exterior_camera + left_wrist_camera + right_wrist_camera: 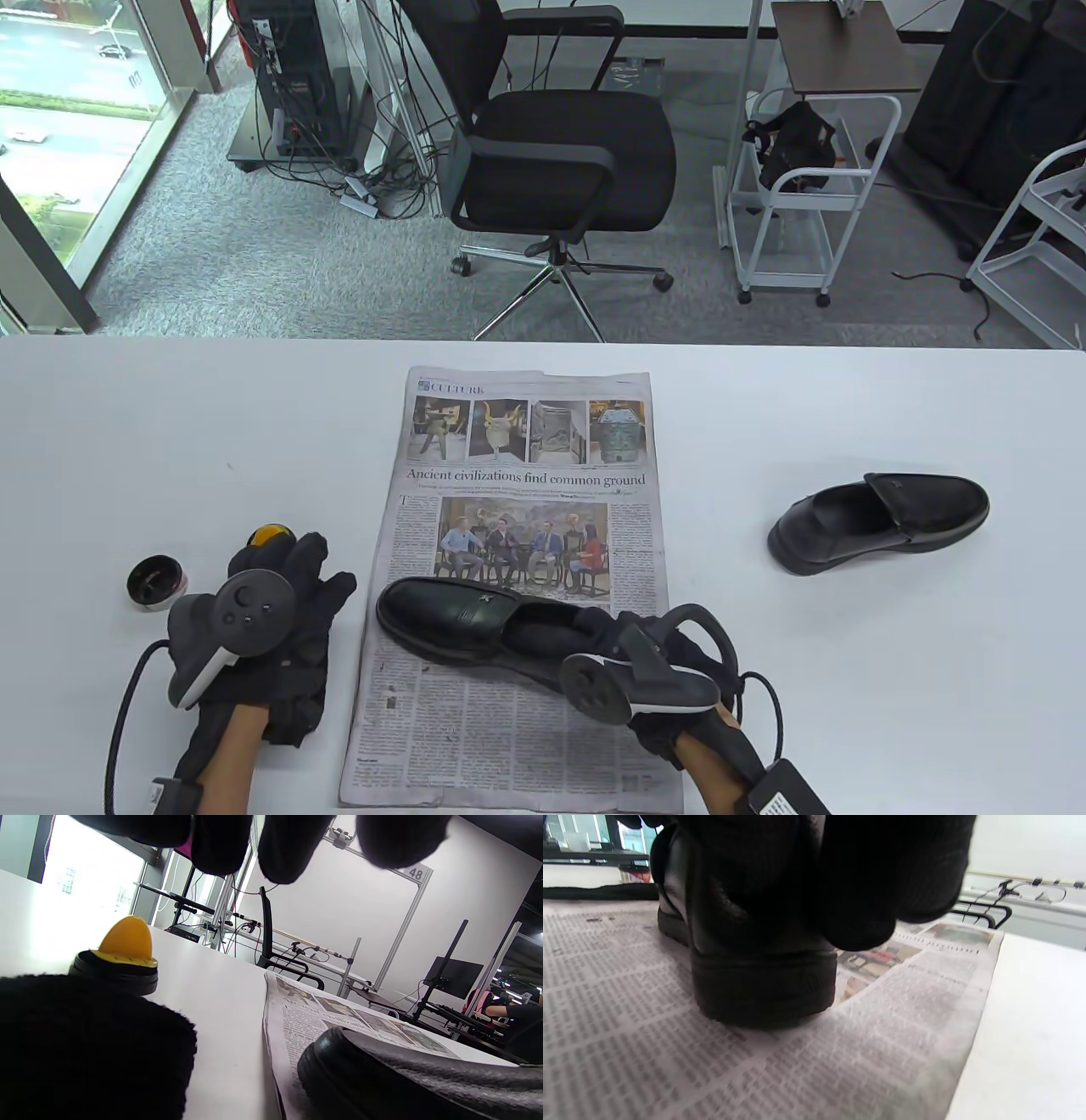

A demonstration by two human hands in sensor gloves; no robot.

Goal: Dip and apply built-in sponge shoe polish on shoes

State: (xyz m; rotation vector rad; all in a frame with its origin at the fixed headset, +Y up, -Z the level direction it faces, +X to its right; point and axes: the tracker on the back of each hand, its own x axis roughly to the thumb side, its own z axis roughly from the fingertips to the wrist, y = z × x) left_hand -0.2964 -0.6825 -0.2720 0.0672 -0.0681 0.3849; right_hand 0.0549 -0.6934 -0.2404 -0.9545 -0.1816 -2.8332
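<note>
A black loafer (458,624) lies on the newspaper (526,509), toe pointing left. My right hand (624,635) grips its heel end, fingers (865,878) curled over the heel (763,984). My left hand (310,573) lies flat on the table left of the paper, fingers straight and holding nothing. Just beyond its fingertips stands the round black polish tin with a yellow sponge knob (270,536) (125,955). The fingertips (292,849) hover above it without touching. A second black loafer (878,522) sits on the bare table to the right.
A round black lid (157,581) lies on the table left of my left hand. Dark fuzzy fabric (85,1048) sits under that hand; I cannot tell whether it is glove or cloth. Beyond the white table's far edge (254,340) stands an office chair (560,144).
</note>
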